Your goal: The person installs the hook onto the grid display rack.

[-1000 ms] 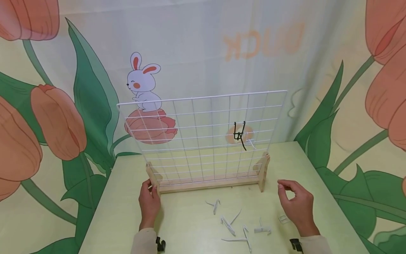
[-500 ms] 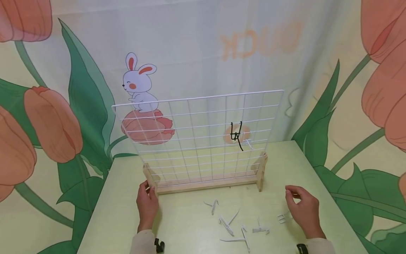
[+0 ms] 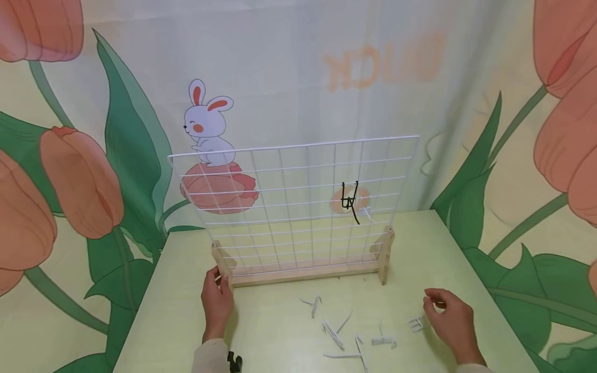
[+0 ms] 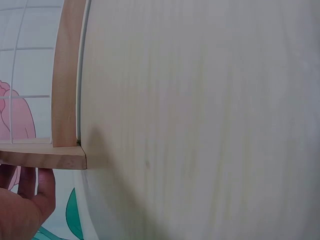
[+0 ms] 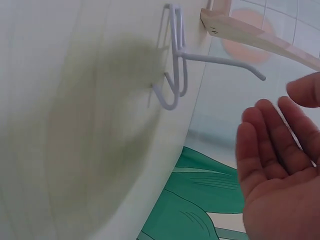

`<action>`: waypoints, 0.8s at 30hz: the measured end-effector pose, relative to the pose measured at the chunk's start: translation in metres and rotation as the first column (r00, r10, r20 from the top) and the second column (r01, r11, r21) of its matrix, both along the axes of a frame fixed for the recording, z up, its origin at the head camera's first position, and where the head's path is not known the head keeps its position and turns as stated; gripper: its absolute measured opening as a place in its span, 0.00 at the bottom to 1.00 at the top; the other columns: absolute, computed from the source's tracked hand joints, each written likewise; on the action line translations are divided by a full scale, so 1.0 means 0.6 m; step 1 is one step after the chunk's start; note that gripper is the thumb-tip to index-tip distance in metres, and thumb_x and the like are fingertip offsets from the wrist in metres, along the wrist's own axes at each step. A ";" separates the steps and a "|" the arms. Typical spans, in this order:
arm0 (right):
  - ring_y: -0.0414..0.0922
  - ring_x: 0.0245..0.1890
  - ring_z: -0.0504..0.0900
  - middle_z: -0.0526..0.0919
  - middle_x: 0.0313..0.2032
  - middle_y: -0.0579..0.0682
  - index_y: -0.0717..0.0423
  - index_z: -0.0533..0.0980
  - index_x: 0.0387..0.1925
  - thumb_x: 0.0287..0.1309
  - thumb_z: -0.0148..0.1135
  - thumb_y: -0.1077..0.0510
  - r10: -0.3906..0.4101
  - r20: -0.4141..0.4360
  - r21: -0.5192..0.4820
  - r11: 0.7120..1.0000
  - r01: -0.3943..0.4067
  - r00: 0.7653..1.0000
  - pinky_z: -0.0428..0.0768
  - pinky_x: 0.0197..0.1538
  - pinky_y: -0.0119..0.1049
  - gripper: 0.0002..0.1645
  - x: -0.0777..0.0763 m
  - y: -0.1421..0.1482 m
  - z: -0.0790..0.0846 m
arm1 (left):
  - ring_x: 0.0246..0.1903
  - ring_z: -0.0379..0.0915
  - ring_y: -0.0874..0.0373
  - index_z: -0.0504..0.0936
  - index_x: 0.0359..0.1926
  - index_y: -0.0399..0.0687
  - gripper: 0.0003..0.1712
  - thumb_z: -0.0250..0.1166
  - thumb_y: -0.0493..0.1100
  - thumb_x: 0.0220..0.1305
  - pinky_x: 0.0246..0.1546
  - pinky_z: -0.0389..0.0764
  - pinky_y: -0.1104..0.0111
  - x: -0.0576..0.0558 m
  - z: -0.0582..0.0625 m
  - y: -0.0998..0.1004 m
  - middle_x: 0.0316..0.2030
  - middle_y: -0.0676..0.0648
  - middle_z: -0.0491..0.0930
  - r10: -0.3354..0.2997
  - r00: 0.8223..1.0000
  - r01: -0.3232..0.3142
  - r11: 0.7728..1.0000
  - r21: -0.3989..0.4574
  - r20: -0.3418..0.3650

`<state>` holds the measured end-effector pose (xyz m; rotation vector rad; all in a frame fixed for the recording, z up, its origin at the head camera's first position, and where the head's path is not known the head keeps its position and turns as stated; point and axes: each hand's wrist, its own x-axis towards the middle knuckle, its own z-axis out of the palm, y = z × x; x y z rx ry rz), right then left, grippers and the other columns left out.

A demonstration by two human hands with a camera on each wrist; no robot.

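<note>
White wire forms the grid [image 3: 294, 146], standing in a wooden stand [image 3: 308, 276] on the pale table [image 3: 177, 316]. Taking the stand's middle as the dial in the head view, the left hand [image 3: 216, 303] is between 8 and 9 o'clock, its fingertips touching the outer side of the stand's left end; whether the thumb pinches the wood I cannot tell.

The right hand [image 3: 451, 324] lies between 3 and 4 o'clock, relaxed, its fingers side by side and slightly bent, the thumb just apart from them. At its 9 o'clock, near the fingers, the square hook [image 3: 416, 325] rests on the table; the right wrist view shows its bent arm just clear of the fingertips.

On the grid, toward 1 o'clock from the stand's middle, hangs a black hook [image 3: 349, 202], with a white hook [image 3: 367, 213] at its 4 o'clock.

Four more hooks lie before the stand: the middle hook [image 3: 332, 334], with the far hook [image 3: 314, 307] at its 11 o'clock, the long hook [image 3: 345, 356] at 5 and the flat hook [image 3: 382, 341] at 3.

Behind, a curtain [image 3: 280, 93] shows a rabbit [image 3: 205, 124] at 11 o'clock.
</note>
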<state>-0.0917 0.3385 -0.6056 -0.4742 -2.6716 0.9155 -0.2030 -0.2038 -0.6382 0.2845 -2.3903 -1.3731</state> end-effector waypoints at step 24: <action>0.45 0.30 0.80 0.85 0.30 0.52 0.60 0.81 0.42 0.54 0.71 0.61 -0.065 0.155 0.097 0.994 0.050 0.986 0.80 0.34 0.43 0.14 0.014 -0.041 -0.035 | 0.55 0.76 0.44 0.68 0.63 0.43 0.18 0.52 0.41 0.76 0.49 0.80 0.48 0.001 0.003 -0.002 0.57 0.40 0.75 -0.004 0.999 0.004 1.000 0.006 -0.033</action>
